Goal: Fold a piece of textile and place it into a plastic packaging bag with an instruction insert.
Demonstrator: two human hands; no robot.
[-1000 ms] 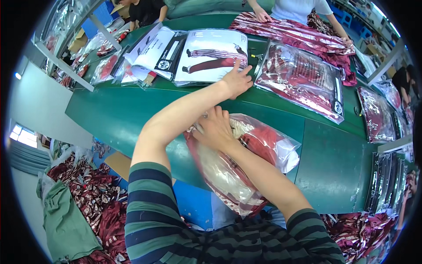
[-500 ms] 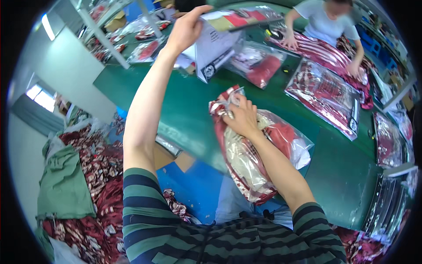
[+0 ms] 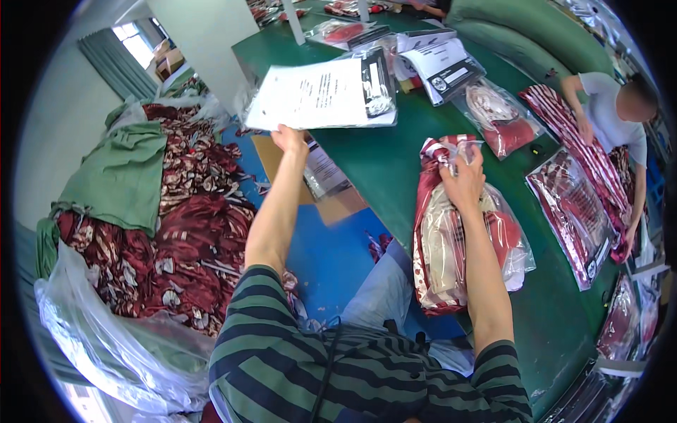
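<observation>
Here, a long green table (image 3: 395, 169) running away toward the top of the view, its near edge over a blue floor (image 3: 331, 254). Left hand (image 3: 290, 139) raised off the table's left edge, closed on the lower rim of a clear flat packet with a white printed sheet (image 3: 317, 93) inside, held up nearly level above the table corner. Right hand (image 3: 464, 185) pressed down on a clear plastic bag of red and cream patterned cloth (image 3: 451, 233), fingers pinching the bag's gathered top; bag lying flat on the table near its front edge, just ahead of the striped green sleeves.

Further along the table, more flat packets with white and black inserts (image 3: 441, 67), a smaller bagged red bundle (image 3: 501, 123), and a flat sealed pack of dark red cloth (image 3: 575, 211) to the right. At the far right side, another person in a grey shirt (image 3: 610, 106) bent over striped red fabric.

Left of the table, on the floor, a big heap of loose dark red patterned cloth (image 3: 183, 240), a green sheet (image 3: 120, 176) draped over part of it, crumpled clear plastic (image 3: 106, 338) at its near side. A piece of brown cardboard (image 3: 310, 190) under the table edge. Pale wall and a window with a grey-green curtain (image 3: 116, 63) at upper left.
</observation>
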